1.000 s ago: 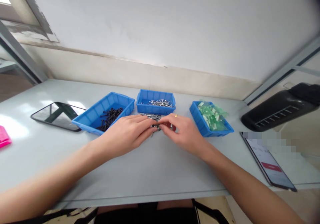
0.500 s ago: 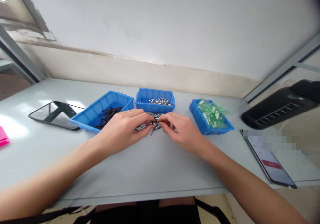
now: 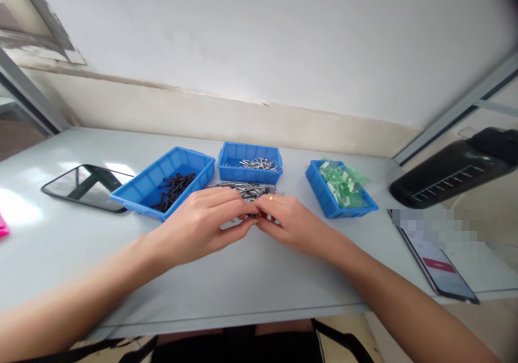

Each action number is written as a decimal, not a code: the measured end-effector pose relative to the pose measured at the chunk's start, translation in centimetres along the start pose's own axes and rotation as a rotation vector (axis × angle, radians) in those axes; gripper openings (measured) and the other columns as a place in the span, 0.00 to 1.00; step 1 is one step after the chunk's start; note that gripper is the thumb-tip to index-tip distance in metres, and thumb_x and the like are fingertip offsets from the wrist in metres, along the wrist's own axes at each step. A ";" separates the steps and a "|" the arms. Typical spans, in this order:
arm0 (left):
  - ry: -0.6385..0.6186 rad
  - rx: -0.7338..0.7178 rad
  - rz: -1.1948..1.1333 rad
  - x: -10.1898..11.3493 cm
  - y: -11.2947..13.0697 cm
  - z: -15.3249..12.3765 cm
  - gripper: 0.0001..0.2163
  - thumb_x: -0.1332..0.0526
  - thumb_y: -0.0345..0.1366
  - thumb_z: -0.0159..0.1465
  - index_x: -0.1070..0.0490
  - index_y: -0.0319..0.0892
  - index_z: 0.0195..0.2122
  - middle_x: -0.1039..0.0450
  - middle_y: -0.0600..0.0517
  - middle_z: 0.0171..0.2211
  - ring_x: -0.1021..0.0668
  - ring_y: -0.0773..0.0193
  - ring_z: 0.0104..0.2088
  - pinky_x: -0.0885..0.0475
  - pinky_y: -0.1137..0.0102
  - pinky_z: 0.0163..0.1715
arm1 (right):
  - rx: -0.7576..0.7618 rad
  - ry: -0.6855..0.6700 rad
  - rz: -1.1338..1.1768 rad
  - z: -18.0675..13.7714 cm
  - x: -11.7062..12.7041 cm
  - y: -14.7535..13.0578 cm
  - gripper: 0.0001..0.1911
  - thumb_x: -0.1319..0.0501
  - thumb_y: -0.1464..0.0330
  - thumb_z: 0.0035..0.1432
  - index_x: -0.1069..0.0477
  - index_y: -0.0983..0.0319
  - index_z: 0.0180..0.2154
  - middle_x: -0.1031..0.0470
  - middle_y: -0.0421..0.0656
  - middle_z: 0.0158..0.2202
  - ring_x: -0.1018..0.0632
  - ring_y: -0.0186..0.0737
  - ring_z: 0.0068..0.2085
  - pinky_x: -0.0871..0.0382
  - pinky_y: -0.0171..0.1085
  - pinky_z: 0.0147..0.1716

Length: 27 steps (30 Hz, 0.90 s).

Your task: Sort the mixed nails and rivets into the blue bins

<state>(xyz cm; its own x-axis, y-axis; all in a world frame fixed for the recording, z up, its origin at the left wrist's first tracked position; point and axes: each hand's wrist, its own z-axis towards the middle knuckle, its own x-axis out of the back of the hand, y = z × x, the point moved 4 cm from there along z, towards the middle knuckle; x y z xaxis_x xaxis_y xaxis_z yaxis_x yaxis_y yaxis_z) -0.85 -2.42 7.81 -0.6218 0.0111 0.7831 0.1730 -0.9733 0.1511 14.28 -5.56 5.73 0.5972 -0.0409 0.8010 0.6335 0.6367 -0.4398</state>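
My left hand [image 3: 210, 220] and my right hand [image 3: 291, 220] meet over the table, fingertips pinched together and touching. Something small and dark shows between them, mostly covered by the fingers, so its kind is hidden. Just behind the fingers lies a loose pile of thin metal screw-like pieces [image 3: 243, 189], silver with some dark ones. To the left, a blue bin [image 3: 140, 193] contains black screw-like pieces [image 3: 176, 190]. Beyond the pile, another blue bin [image 3: 246, 176] has silver screw-like pieces [image 3: 261, 164] in it.
On the right, a blue bin [image 3: 319, 191] is heaped with green plastic packets [image 3: 343, 182]. A black bottle [image 3: 449, 171] and a phone [image 3: 439, 263] lie farther right. A black-framed mirror-like panel [image 3: 87, 187] is at far left. The wall [image 3: 259, 55] closes off the back.
Both hands have drawn slightly nearer to me and closer together, so the fingertips now touch. More of the metal pile shows behind them. The view has shifted slightly.
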 end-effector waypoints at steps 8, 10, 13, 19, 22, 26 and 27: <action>0.013 0.002 0.008 0.1 -0.1 0.0 0.04 0.39 0.31 0.64 0.28 0.40 0.40 0.30 0.54 0.27 0.28 0.69 0.28 0.32 0.73 0.31 | 0.035 0.021 -0.078 0.0 0.0 -0.1 0.06 0.47 0.72 0.65 0.34 0.61 0.35 0.27 0.41 0.32 0.26 0.35 0.34 0.35 0.33 0.33; 0.011 0.019 -0.001 0.0 -0.3 -0.1 0.04 0.40 0.31 0.65 0.29 0.40 0.40 0.28 0.54 0.29 0.27 0.69 0.30 0.32 0.73 0.32 | 0.040 0.029 -0.135 0.0 0.1 0.1 0.07 0.48 0.71 0.65 0.33 0.62 0.35 0.26 0.42 0.32 0.26 0.37 0.34 0.35 0.35 0.33; 0.018 0.063 -0.006 0.0 -0.7 -0.1 0.04 0.40 0.30 0.65 0.29 0.41 0.41 0.27 0.54 0.31 0.25 0.69 0.32 0.31 0.73 0.35 | 0.025 0.055 -0.155 0.0 0.4 0.5 0.06 0.46 0.71 0.65 0.32 0.62 0.38 0.25 0.42 0.33 0.25 0.37 0.35 0.34 0.35 0.35; 0.057 0.163 0.032 0.2 -1.2 -0.1 0.04 0.40 0.30 0.64 0.28 0.42 0.40 0.26 0.54 0.31 0.25 0.69 0.33 0.31 0.75 0.35 | 0.030 0.142 -0.224 -0.1 1.7 1.1 0.06 0.45 0.69 0.65 0.31 0.63 0.40 0.24 0.42 0.33 0.25 0.35 0.33 0.35 0.34 0.33; 0.074 0.239 0.042 0.2 -1.6 -0.2 0.04 0.40 0.32 0.64 0.28 0.42 0.39 0.27 0.55 0.30 0.25 0.70 0.32 0.32 0.76 0.34 | 0.047 0.183 -0.255 -0.2 2.0 1.0 0.07 0.46 0.69 0.66 0.30 0.63 0.40 0.24 0.41 0.32 0.25 0.35 0.32 0.35 0.34 0.33; 0.016 0.294 0.032 -0.2 -2.0 -0.3 0.04 0.41 0.34 0.64 0.27 0.43 0.38 0.27 0.56 0.29 0.25 0.69 0.31 0.31 0.76 0.33 | 0.112 0.244 -0.253 -0.3 2.1 0.5 0.07 0.46 0.69 0.66 0.30 0.61 0.40 0.24 0.41 0.31 0.25 0.34 0.32 0.33 0.33 0.34; -0.001 0.298 0.024 -0.3 -2.1 -0.3 0.05 0.41 0.34 0.64 0.27 0.43 0.38 0.27 0.56 0.29 0.25 0.69 0.31 0.31 0.76 0.33 | 0.139 0.258 -0.252 -0.4 2.0 0.3 0.07 0.46 0.69 0.66 0.30 0.61 0.40 0.24 0.40 0.31 0.25 0.34 0.32 0.33 0.33 0.34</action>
<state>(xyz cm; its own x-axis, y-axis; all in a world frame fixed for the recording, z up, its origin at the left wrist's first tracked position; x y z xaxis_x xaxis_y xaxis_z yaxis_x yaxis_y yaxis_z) -1.24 -0.48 7.09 -0.6143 -0.0108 0.7890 0.4044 -0.8629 0.3031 15.87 -5.73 7.08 0.5468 -0.3902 0.7407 0.7141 0.6793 -0.1693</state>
